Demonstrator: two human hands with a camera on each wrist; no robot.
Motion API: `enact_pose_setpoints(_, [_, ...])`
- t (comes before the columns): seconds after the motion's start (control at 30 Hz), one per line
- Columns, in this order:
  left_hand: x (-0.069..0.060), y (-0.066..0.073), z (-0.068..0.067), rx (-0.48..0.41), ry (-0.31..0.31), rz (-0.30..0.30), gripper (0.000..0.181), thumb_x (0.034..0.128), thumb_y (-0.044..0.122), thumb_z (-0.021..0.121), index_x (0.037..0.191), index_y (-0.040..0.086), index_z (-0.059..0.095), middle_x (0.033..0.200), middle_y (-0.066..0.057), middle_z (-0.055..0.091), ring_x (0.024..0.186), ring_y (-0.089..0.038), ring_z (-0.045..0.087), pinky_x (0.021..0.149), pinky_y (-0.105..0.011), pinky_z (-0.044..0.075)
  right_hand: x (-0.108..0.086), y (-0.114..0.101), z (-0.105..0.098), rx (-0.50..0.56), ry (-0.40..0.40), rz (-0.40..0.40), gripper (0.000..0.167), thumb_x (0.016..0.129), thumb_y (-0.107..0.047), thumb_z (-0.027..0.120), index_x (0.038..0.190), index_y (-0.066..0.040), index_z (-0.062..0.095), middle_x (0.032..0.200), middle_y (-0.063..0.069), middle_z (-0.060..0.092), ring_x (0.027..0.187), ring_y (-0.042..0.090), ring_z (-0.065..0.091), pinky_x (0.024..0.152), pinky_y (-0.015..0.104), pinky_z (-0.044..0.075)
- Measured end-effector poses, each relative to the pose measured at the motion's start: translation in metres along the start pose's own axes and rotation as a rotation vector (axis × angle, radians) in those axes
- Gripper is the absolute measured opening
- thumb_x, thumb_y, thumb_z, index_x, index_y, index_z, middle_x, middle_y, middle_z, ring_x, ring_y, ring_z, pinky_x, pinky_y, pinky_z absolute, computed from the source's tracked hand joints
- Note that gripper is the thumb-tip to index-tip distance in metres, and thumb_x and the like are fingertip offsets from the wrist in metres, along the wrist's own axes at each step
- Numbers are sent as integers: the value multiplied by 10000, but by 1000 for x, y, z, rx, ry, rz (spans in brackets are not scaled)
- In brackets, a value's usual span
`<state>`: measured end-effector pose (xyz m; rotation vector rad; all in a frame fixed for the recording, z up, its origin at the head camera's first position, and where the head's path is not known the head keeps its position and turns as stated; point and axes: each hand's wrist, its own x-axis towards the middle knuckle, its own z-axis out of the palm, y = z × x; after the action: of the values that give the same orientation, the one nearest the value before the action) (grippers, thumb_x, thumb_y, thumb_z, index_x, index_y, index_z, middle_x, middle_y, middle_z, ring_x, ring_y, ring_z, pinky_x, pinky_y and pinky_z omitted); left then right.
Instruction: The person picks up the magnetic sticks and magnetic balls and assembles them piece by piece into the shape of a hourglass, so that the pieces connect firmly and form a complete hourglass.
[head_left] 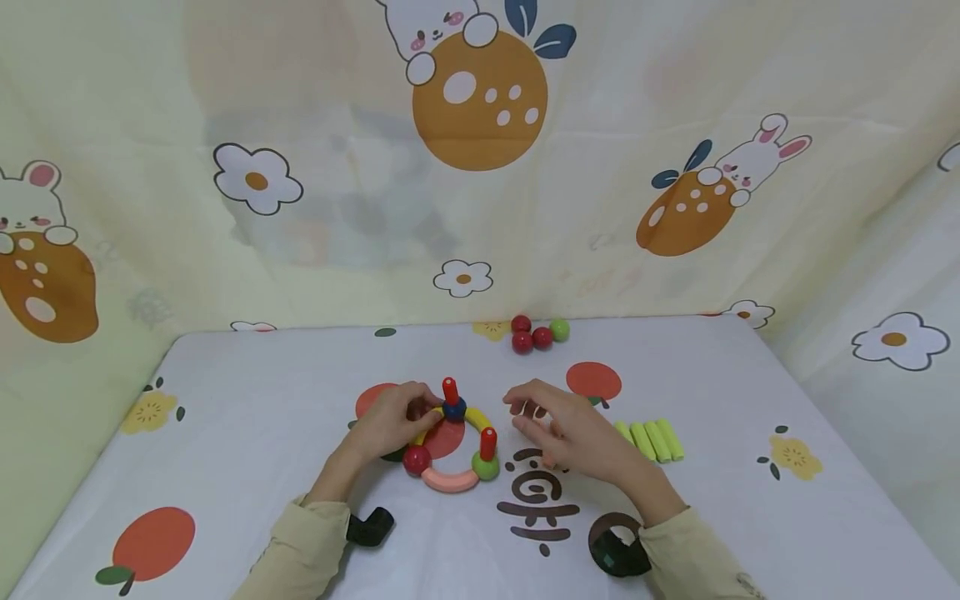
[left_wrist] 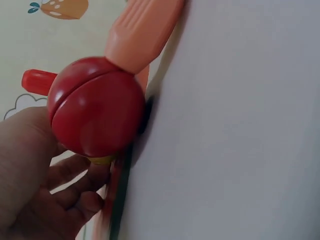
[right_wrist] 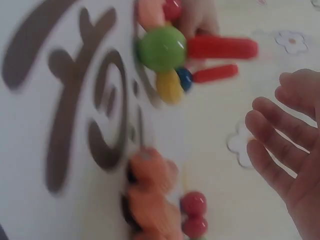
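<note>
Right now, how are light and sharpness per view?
Head: bright, even light; the pink curved piece looks clear. Left wrist: dimmer, soft highlights on the red ball. Right wrist: hazy and blurred, the orange pieces smeared, a glint on the green ball.

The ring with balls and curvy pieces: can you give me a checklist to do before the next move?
1. Left hand holding on: ok, it pinches the left yellow piece.
2. Right hand free: ok, it is empty.
3. A peg on every ring ball: not ok. One red peg is on the blue ball, another on the ring's green ball, none on the ring's red ball.
4. Pink curve meeting its two balls: ok.
5. Left yellow piece pushed fully in: cannot tell, fingers hide part.
6. Spare balls close together: ok, three red, one green.
</note>
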<state>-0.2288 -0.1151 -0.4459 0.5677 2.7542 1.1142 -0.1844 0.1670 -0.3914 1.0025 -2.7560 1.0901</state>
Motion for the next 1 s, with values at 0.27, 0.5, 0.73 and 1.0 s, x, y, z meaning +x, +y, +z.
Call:
enact_pose_setpoints(0.27, [-6, 9, -9, 38, -31, -143, 118, 800, 194, 720, 834, 147, 618, 681, 27, 560, 641, -125, 511, 537, -241, 426, -11, 22, -34, -81, 111, 13, 271, 908, -165, 628, 1171, -169, 563, 968, -99, 617, 864, 27, 572, 775, 268, 533])
enact_pose_setpoints(0.5, [-10, 13, -17, 63, -98, -195, 305, 819, 212, 709, 1078, 117, 576, 775, -10, 563, 687, -138, 526, 564, -255, 452, -26, 47, -65, -128, 125, 120, 257, 929, -180, 598, 1179, -142, 557, 984, -49, 645, 835, 77, 580, 723, 230, 503])
enact_pose_setpoints(0.73, [-8, 9, -17, 97, -123, -33, 476, 830, 279, 715, 1251, 158, 532, 958, -33, 552, 816, -141, 513, 629, -241, 455, -44, 72, -88, -147, 59, 275, 250, 959, -264, 547, 1168, -128, 558, 1072, 48, 642, 932, 177, 595, 777, 240, 506])
enact_pose_setpoints(1.0, [-9, 11, -16, 55, -101, -91, 229, 818, 229, 732, 1003, 167, 612, 846, 36, 600, 771, -123, 539, 644, -241, 482, -63, 88, -106, -122, -65, 419, 291, 957, -302, 544, 1157, -91, 559, 1086, 102, 627, 945, 200, 568, 745, 239, 498])
